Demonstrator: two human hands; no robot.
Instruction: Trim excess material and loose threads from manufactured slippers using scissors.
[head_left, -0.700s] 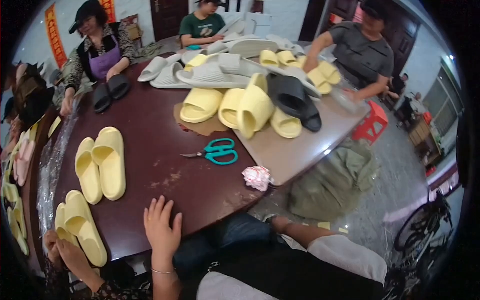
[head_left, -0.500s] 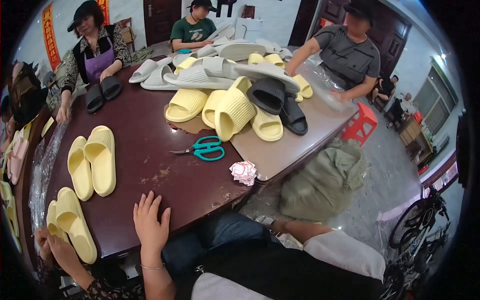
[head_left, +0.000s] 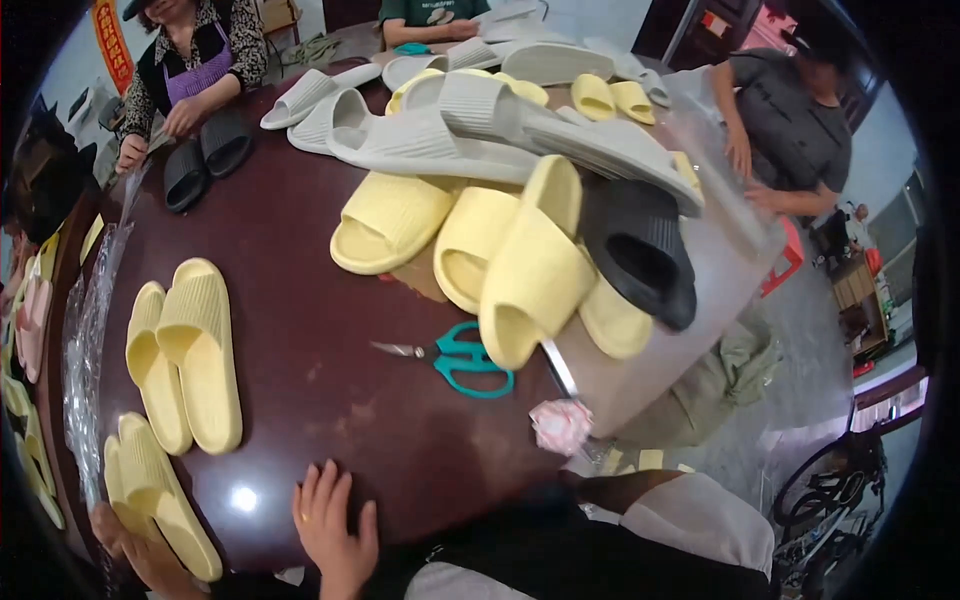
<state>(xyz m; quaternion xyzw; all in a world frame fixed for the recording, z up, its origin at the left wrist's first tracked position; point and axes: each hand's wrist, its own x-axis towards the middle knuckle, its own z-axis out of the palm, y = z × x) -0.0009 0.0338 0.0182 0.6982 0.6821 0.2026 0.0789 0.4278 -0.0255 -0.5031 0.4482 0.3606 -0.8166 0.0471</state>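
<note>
My left hand (head_left: 336, 522) lies palm down near the table's front edge, fingers stretched and holding nothing. My right hand is out of sight; only its sleeve (head_left: 700, 518) and a shadowed part of the arm show at the lower right. Ahead of my left hand lie teal-handled scissors (head_left: 462, 362), blades pointing left. A crumpled-looking white and pink roll (head_left: 561, 427) sits right of them at the table edge. Left of my hand stand one pair of yellow slippers (head_left: 196, 345) and a nearer yellow pair (head_left: 165, 490), with a neighbour's blurred hand (head_left: 135, 548) beside it.
Grey slippers (head_left: 440, 140), yellow slippers (head_left: 540, 265) and a black slipper (head_left: 645, 250) are heaped mid-table. Clear plastic film (head_left: 92, 350) runs along the left edge. Co-workers sit around the far side, one by black slippers (head_left: 205, 165). A green sack (head_left: 700, 390) lies on the floor at right.
My view has tilted down and closer, so table things appear lower and the heap larger. My left hand stays flat on the table. The lower-left neighbour's hands have shifted beside the near yellow slippers.
</note>
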